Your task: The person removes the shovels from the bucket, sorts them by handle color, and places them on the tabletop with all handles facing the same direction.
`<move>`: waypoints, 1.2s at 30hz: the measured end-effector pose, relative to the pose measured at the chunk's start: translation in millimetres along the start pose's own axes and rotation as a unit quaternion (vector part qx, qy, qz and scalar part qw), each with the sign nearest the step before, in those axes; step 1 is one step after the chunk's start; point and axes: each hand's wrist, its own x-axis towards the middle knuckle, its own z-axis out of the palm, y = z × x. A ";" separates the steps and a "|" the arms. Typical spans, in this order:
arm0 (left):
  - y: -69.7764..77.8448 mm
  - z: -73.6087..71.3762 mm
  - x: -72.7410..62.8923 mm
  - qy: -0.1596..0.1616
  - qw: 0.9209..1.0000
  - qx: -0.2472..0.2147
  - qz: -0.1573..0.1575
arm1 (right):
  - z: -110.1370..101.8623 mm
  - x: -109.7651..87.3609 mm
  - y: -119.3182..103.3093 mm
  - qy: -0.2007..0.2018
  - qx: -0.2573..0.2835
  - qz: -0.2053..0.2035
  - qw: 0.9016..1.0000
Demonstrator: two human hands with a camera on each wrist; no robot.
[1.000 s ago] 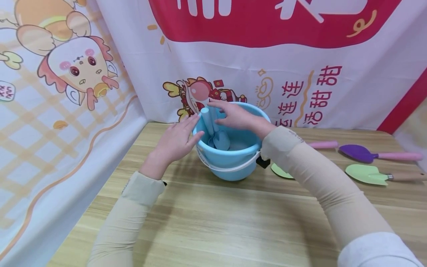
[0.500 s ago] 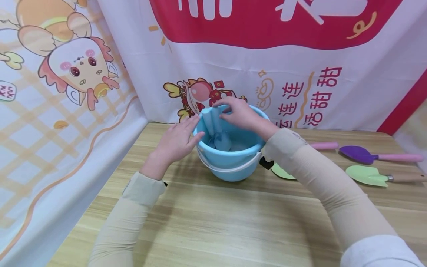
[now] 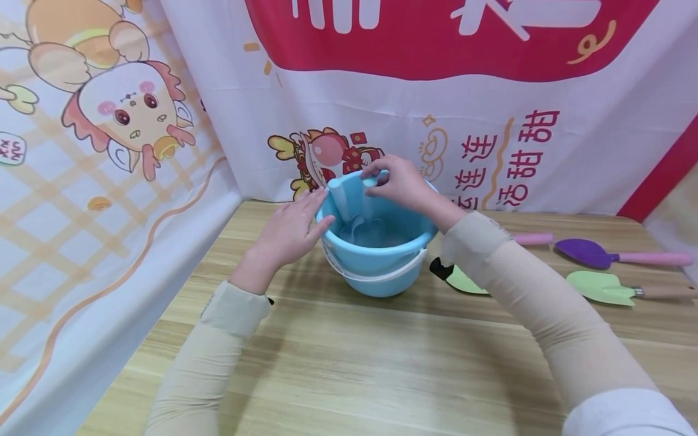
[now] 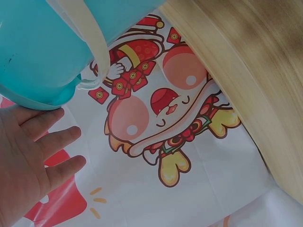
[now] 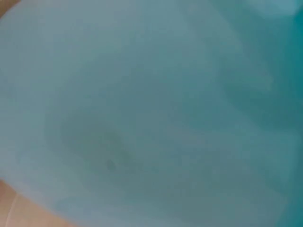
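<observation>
A light-blue bucket (image 3: 376, 288) with a white bail handle (image 3: 382, 276) stands upright at the back of the wooden table. My left hand (image 3: 289, 230) rests against its left rim, fingers straight; the left wrist view shows the fingertips at the rim. Over the bucket's mouth, my right hand (image 3: 402, 186) pinches the top of a blue toy shovel's handle (image 3: 368, 204), whose scoop is down inside. A second blue shovel (image 3: 341, 201) leans inside at the left, its handle end at the rim. Blurred blue bucket wall (image 5: 142, 104) fills the right wrist view.
Right of the bucket lie a purple shovel (image 3: 586, 252) with a pink handle, a green trowel (image 3: 600, 286) with a wooden handle, another green blade (image 3: 466, 282) partly under my right arm, and a pink handle (image 3: 535, 238). Printed cloth (image 3: 354, 97) hangs behind and at the left.
My right hand has moved rightward along the back of the bucket with the blue shovel, away from the second shovel. The left hand stays at the rim.
</observation>
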 end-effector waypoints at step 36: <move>-3.6 2.6 0.5 0.002 1.000 0.002 0.001 | -34.9 -30.1 6.7 0.105 0.072 -0.036 0.991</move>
